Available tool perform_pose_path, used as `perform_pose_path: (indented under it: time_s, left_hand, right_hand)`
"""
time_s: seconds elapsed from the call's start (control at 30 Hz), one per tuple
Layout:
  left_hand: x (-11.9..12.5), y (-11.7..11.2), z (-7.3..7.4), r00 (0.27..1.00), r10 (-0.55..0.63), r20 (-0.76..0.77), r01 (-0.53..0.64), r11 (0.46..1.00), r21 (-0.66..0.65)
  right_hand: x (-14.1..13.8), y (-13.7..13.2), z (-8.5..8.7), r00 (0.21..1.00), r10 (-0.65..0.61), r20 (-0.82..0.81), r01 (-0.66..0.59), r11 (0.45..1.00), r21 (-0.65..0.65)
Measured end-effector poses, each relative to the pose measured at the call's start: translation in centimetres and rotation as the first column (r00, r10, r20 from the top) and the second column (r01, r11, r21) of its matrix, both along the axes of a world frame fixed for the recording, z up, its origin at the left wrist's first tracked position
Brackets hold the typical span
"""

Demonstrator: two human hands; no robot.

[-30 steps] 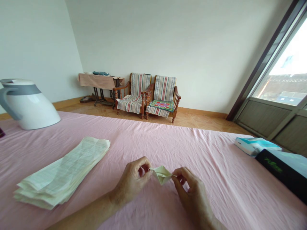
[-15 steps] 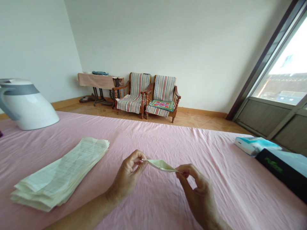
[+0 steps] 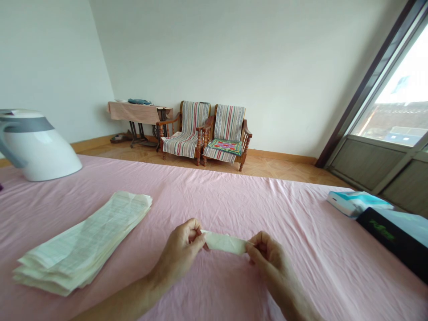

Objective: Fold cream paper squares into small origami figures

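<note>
Both my hands hold one small folded piece of pale paper point(image 3: 224, 243) just above the pink cloth point(image 3: 234, 196) on the table. My left hand point(image 3: 182, 254) pinches its left end between thumb and fingers. Its right end is pinched by my right hand point(image 3: 270, 263). The paper lies stretched flat between them as a narrow strip. A stack of pale lined paper sheets point(image 3: 83, 243) rests on the cloth to the left of my left hand.
A white and grey electric kettle point(image 3: 36, 145) stands at the far left. At the right edge lie a white and teal box point(image 3: 354, 203) and a black box point(image 3: 394, 243). Beyond the table stand two wooden chairs point(image 3: 207, 133) and a small side table point(image 3: 138, 113).
The folded paper was a puffed, pointed shape held higher; both hands have pulled it out lengthwise and lowered it toward the cloth, where it now looks like a flat strip.
</note>
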State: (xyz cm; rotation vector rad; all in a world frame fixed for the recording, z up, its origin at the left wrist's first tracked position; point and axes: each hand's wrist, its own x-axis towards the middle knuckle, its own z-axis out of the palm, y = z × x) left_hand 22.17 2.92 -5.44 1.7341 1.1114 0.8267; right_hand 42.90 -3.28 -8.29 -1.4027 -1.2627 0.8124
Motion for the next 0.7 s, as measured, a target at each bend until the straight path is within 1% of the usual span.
perform_pose_path:
  time_s: [0.03,0.07,0.13,0.2,0.27,0.37,0.43,0.53,0.6,0.63,0.7]
  left_hand:
    - [0.0,-0.1,-0.1,0.994,0.003,-0.113,0.003,0.999,0.047]
    - [0.0,-0.2,-0.2,0.972,0.015,-0.232,0.01,0.994,0.104]
    - [0.2,-0.4,-0.3,0.902,0.056,-0.427,0.038,0.977,0.209]
    - [0.4,-0.5,-0.4,0.868,0.076,-0.491,0.056,0.967,0.248]
    - [0.6,-0.4,-0.4,0.857,0.079,-0.509,0.063,0.964,0.257]
    - [0.7,-0.3,-0.3,0.846,0.09,-0.525,0.072,0.957,0.28]
    - [0.6,-0.2,-0.4,0.848,0.091,-0.522,0.08,0.952,0.295]
    - [0.4,-0.2,-0.6,0.865,0.088,-0.495,0.093,0.94,0.329]
    - [0.4,-0.2,-0.9,0.894,0.073,-0.442,0.123,0.909,0.398]
    - [0.4,-0.2,-1.0,0.908,0.042,-0.416,0.161,0.883,0.441]
    - [0.3,-0.1,-1.1,0.912,-0.075,-0.404,0.294,0.805,0.515]
  right_hand:
    - [-0.1,0.0,-0.3,0.999,-0.03,0.031,0.031,0.999,-0.028]
    - [-0.2,-0.1,-0.5,0.995,-0.07,0.075,0.073,0.996,-0.043]
    - [-0.5,-0.2,-0.8,0.973,-0.132,0.19,0.144,0.988,-0.051]
    - [-0.8,-0.3,-0.9,0.934,-0.149,0.325,0.172,0.984,-0.044]
    - [-0.9,-0.4,-0.7,0.87,-0.162,0.466,0.189,0.982,-0.012]
    - [-1.0,-0.4,-0.3,0.741,-0.184,0.646,0.217,0.976,0.029]
    - [-1.0,-0.4,-0.1,0.679,-0.166,0.715,0.216,0.976,0.022]
    - [-1.0,-0.4,0.1,0.634,-0.139,0.76,0.189,0.982,0.022]
    - [-0.9,-0.4,0.2,0.608,-0.137,0.782,0.17,0.985,0.04]
    - [-0.9,-0.5,0.2,0.598,-0.135,0.79,0.164,0.986,0.045]
    - [-0.9,-0.5,0.2,0.595,-0.125,0.794,0.15,0.988,0.043]
